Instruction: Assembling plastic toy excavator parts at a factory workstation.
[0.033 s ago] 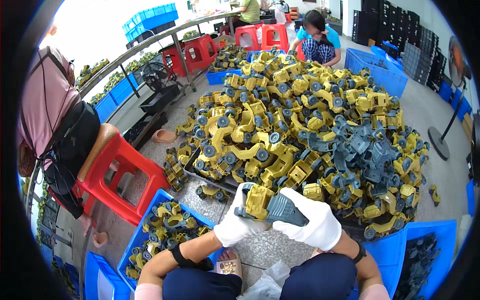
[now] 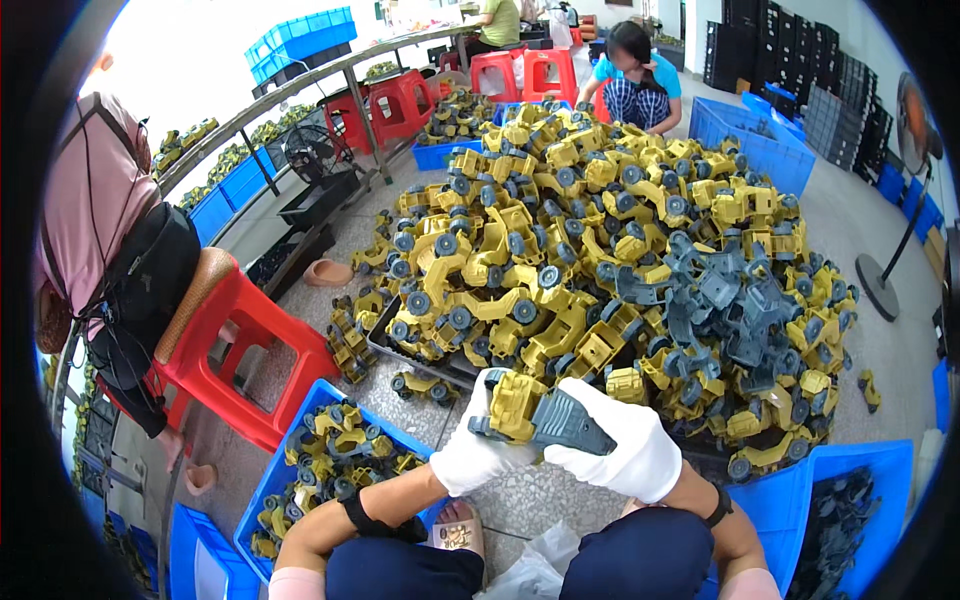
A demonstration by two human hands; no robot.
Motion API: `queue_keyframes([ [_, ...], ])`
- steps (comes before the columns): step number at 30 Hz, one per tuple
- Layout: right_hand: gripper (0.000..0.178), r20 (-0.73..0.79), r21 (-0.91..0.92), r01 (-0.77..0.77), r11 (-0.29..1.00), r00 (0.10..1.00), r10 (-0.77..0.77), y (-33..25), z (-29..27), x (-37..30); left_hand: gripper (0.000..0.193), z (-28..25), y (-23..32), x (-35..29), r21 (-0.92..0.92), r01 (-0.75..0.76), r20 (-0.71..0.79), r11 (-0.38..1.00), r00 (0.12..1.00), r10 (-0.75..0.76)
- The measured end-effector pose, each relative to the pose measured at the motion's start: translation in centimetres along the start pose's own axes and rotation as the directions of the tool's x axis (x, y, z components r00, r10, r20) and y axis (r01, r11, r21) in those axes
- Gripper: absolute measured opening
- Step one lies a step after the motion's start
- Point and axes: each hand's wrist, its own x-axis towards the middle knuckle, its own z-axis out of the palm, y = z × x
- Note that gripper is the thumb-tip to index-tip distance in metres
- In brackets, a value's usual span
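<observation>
In front of my knees I hold a toy truck [image 2: 516, 408] with a yellow body and dark wheels. A ribbed dark grey part [image 2: 572, 422] sits at its right end. My left hand [image 2: 474, 452], in a white glove, is closed round the yellow end. The gloved right hand [image 2: 628, 446] grips the grey part, its thumb on top; the fingers beneath are hidden. Just beyond my hands rises a large heap of yellow toy trucks [image 2: 520, 235]. Loose grey plastic parts [image 2: 735, 290] lie on the heap's right side.
A blue bin [image 2: 262, 480] of yellow trucks stands at my left, another blue bin [image 2: 893, 478] with dark parts at my right. A red stool [image 2: 250, 345] carries a seated person [image 2: 115, 200]. Another person [image 2: 640, 80] crouches behind the heap. A standing fan [image 2: 878, 285] is at far right.
</observation>
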Motion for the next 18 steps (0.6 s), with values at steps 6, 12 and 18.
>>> queue_keyframes([
  [6,0.07,0.087,0.002,-0.027,1.0,0.996,0.027,-0.3,-0.5,0.0,0.063,0.4,-0.6,0.6,0.484,-0.287,0.092,0.826,0.956,0.279],
  [12,0.072,0.182,-0.045,-0.043,0.998,0.982,0.05,-1.0,-0.9,0.3,0.058,-0.3,1.4,0.2,0.153,-0.161,0.106,0.975,0.984,0.146],
  [18,0.072,0.197,0.006,-0.1,0.995,0.976,0.097,-0.4,-0.1,0.0,0.061,-0.2,-1.3,0.2,0.348,-0.226,0.127,0.91,0.973,0.193],
])
